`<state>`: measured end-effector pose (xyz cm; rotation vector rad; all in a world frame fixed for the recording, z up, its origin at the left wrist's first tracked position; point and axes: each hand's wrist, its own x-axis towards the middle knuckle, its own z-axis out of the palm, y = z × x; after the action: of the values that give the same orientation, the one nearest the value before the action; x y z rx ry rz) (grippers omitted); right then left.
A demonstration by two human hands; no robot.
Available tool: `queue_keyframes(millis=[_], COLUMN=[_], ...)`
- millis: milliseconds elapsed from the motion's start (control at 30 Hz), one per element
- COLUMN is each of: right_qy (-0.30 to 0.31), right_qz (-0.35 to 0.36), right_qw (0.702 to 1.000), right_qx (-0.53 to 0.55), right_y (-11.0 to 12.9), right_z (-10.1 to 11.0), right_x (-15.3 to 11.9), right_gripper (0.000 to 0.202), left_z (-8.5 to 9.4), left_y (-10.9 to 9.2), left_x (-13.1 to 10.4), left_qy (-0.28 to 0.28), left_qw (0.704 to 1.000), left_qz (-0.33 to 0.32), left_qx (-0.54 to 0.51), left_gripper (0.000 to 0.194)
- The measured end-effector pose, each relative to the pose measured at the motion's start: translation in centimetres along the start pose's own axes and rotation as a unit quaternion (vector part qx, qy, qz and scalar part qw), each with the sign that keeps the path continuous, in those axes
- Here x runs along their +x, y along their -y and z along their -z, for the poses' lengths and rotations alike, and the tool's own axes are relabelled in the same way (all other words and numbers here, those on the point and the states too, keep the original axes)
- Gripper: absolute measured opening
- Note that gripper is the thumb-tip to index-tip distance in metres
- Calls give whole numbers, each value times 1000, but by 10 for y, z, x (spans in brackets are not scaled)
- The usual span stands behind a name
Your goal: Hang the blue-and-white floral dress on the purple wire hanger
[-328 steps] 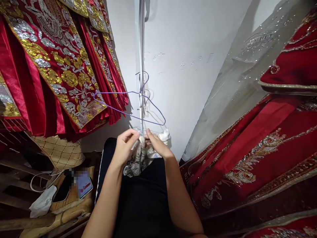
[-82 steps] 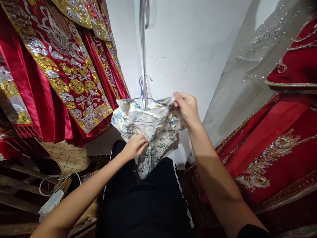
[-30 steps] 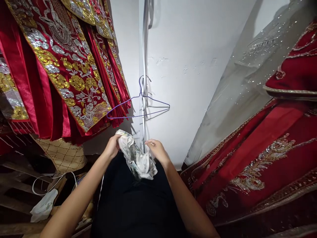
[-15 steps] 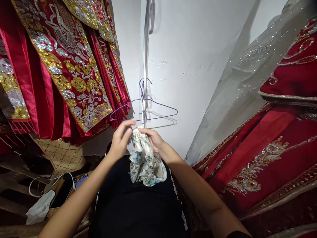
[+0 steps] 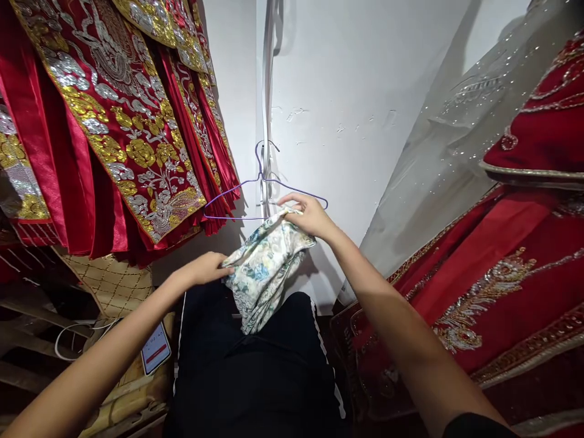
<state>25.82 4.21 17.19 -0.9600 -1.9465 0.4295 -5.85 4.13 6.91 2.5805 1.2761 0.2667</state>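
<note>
A pale cloth with a blue and green floral print (image 5: 260, 271) is spread between my hands above my lap. My left hand (image 5: 210, 267) pinches its left edge, fingers closed. At the upper right, my right hand (image 5: 309, 216) grips the top edge of the cloth near its corner. Just behind the cloth, a thin purple hanger (image 5: 232, 190) hangs in front of the white wall; the cloth's top overlaps the hanger's lower bar. The cloth's lower part hangs in folds.
Red garments with gold and silver embroidery (image 5: 141, 152) hang at the left. Beaded red fabric (image 5: 511, 243) and a sheer sparkling veil (image 5: 438, 140) are at the right. A lit phone (image 5: 156, 350) and white cable (image 5: 61, 347) lie at the lower left.
My hands have moved apart, left hand down and left, right hand up and right. The bunched cloth is now stretched wider between them. My left hand has closed on its edge.
</note>
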Motion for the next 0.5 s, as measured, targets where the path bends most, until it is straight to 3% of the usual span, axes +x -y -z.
queue_keyframes(millis=[100, 233, 367, 500], right_qy=[-33, 6, 21, 33], right_qz=[4, -50, -36, -54], right_qw=[999, 998, 998, 997], right_qx=[-12, -33, -51, -44], right_y=[-39, -75, -78, -62], right_z=[-26, -45, -26, 6], right_x=[13, 19, 7, -8], right_gripper=[54, 37, 24, 25], left_z=[26, 43, 44, 52], left_y=[21, 34, 33, 11], left_x=[-3, -10, -17, -11], left_qy=[-6, 10, -54, -156], left_qw=[989, 968, 961, 962], left_qz=[102, 208, 237, 189], left_qx=[108, 140, 131, 119], left_gripper=[37, 30, 32, 37])
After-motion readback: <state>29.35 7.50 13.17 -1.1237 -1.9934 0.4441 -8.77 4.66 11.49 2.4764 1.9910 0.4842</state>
